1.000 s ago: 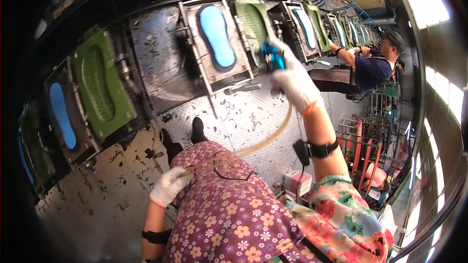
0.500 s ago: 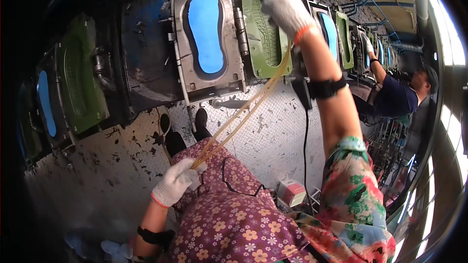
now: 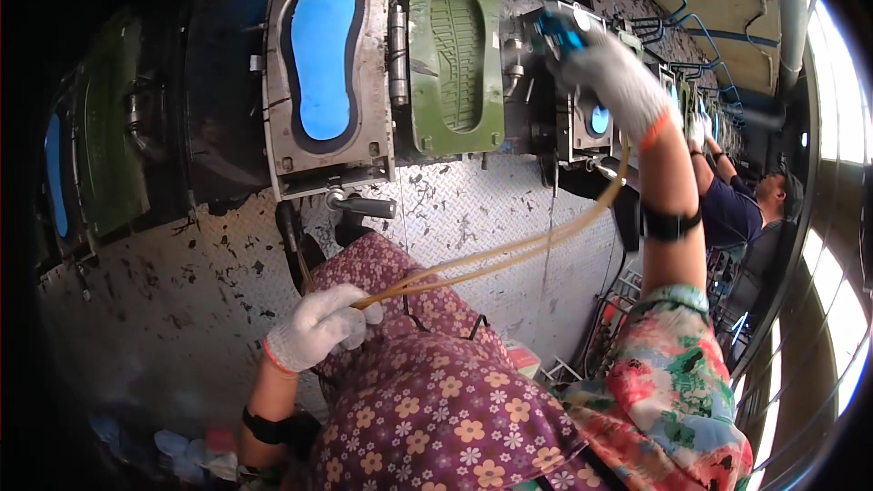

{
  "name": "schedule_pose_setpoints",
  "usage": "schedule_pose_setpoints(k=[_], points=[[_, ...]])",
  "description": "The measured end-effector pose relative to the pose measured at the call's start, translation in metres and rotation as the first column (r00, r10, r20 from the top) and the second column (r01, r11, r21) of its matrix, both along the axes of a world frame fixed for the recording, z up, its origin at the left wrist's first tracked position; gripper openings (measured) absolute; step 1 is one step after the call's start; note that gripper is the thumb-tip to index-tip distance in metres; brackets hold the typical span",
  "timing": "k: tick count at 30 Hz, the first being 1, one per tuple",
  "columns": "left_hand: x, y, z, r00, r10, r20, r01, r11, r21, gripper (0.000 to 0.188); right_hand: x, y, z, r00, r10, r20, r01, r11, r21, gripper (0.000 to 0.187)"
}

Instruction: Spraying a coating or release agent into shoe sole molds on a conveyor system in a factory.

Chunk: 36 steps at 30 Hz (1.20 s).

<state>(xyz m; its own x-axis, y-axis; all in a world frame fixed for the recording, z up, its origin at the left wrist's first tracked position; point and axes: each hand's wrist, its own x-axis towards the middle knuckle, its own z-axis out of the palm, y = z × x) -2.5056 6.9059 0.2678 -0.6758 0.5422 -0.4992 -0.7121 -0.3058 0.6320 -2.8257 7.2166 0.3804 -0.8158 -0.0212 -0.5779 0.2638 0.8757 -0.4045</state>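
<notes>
Gloved in white, my right hand (image 3: 623,82) is raised at the upper right, closed around a blue spray gun (image 3: 556,32) that is blurred by motion. Two amber hoses (image 3: 509,259) sag from it toward me. My left hand (image 3: 323,323), gloved too, pinches the hoses together in front of my apron (image 3: 436,409). Below the gun lies a metal mould, mostly hidden by my hand, with a blue sole form (image 3: 597,120). To its left are a green mould half (image 3: 457,64) with a tread pattern and a metal frame holding a larger blue sole form (image 3: 325,55).
A handle (image 3: 364,207) juts from the frame toward me. More moulds, such as a green one (image 3: 114,136), line the bench at left. A co-worker (image 3: 737,205) reaches to the line at far right. The metal-plate floor (image 3: 473,209) is littered with dark scraps.
The moulds have shifted left in view. My right hand has carried the spray gun from above the green mould half to the mould on its right. My left hand still grips the hoses.
</notes>
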Motion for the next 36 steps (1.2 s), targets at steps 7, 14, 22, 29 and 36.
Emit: schedule_pose_setpoints(k=[7, 14, 22, 29, 36], points=[[0.018, 0.021, -0.005, 0.996, 0.008, 0.090, 0.005, 0.990, -0.138, 0.018, 0.078, 0.043, -0.013, 0.951, -0.231, 0.204, 0.299, 0.847, -0.440, 0.082], [0.019, 0.064, -0.003, 1.000, 0.015, -0.001, -0.015, 0.927, -0.376, 0.022, -0.044, 0.018, -0.058, 0.797, -0.582, -0.162, 0.105, 0.398, -0.911, 0.063], [-0.077, 0.079, 0.039, 0.462, -0.667, -0.584, -0.472, 0.373, -0.799, 0.031, 0.063, 0.072, -0.046, 0.836, -0.160, 0.524, 0.343, -0.593, -0.728, 0.061], [-0.253, 0.091, -0.023, 0.612, -0.567, -0.551, -0.585, 0.143, -0.798, 0.036, 0.203, 0.065, -0.073, 0.638, 0.079, 0.766, 0.662, -0.563, -0.494, 0.077], [-0.313, 0.109, -0.056, 0.616, -0.750, -0.242, -0.429, -0.061, -0.901, 0.029, 0.251, 0.088, -0.059, 0.682, -0.041, 0.730, 0.670, -0.365, -0.646, 0.093]])
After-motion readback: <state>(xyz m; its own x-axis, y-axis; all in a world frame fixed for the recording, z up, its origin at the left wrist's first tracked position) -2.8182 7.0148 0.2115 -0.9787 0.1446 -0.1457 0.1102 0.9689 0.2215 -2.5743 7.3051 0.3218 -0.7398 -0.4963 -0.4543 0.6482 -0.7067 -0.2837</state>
